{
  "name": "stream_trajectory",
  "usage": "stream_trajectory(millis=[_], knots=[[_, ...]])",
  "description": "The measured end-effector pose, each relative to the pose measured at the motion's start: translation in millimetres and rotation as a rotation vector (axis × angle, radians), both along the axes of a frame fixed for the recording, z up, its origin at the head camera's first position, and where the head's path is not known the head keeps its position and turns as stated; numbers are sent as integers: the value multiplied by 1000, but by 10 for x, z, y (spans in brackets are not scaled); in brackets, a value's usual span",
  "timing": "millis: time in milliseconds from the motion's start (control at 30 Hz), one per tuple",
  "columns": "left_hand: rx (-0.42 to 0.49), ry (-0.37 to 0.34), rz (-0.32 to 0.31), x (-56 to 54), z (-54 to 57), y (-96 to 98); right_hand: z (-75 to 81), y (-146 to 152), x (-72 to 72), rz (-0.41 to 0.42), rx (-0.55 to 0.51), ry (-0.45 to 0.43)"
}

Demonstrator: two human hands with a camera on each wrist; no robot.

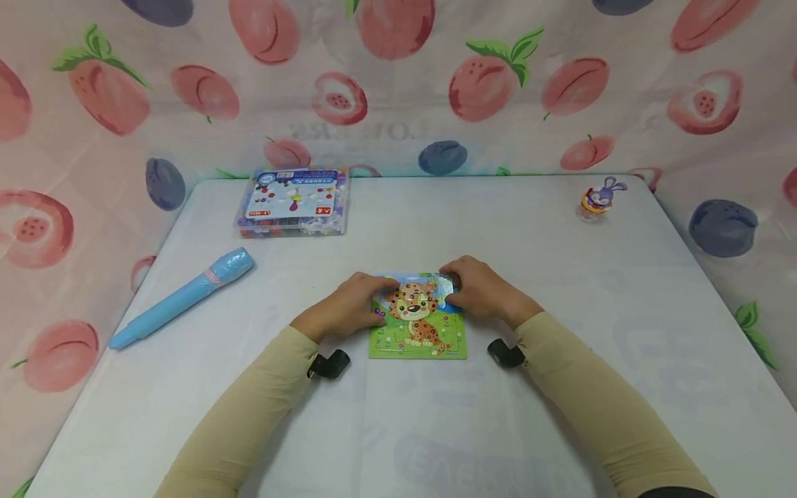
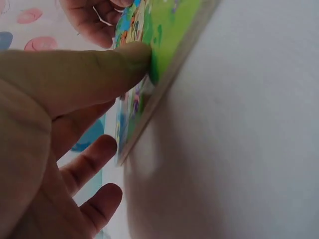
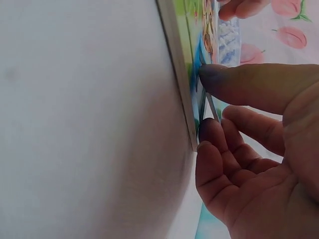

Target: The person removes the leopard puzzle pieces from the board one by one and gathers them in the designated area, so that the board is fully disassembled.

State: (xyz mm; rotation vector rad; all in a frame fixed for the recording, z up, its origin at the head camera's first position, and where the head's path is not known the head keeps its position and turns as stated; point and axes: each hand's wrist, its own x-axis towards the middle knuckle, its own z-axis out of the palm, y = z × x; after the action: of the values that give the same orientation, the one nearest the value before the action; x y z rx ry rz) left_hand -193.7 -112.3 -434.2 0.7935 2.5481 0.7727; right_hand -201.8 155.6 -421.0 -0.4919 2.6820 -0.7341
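A small picture puzzle (image 1: 420,332) of a spotted leopard cub on green grass lies flat on the white table. My left hand (image 1: 349,304) is at its left side, index finger and thumb on the picture. In the left wrist view the straight thumb (image 2: 132,57) rests on the face near the edge, while other fingers spread loosely past the border. At the upper right corner, my right hand (image 1: 486,290) pinches a thin puzzle piece (image 3: 211,105) between thumb and fingers. That piece is tilted up from the board.
A clear plastic box (image 1: 292,200) with a printed label stands at the back left. Nearer on the left lies a long light-blue wrapped stick (image 1: 180,301). A purple rabbit figurine (image 1: 599,199) stands at the back right. Fruit-patterned cloth (image 1: 398,83) hangs behind the table.
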Motion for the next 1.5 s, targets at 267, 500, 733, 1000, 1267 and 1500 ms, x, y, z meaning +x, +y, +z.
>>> stream_trajectory(millis=[267, 500, 733, 1000, 1267, 1500], knots=[[-27, -84, -33, -75, 60, 69, 4, 12, -24, 21, -19, -2], [-38, -106, -17, -85, 83, 74, -2, 16, -44, 29, -33, 8], [-28, -101, -20, -83, 63, 86, -7, 25, -42, 46, -33, 31], [-47, -99, -18, -63, 42, 95, 25, 34, -34, 66, -28, 45], [-44, -81, -34, -56, 61, 104, 59, 44, -48, 82, -59, 57], [-48, -72, -39, -50, 94, 110, 85, 56, -64, 63, -88, 32]])
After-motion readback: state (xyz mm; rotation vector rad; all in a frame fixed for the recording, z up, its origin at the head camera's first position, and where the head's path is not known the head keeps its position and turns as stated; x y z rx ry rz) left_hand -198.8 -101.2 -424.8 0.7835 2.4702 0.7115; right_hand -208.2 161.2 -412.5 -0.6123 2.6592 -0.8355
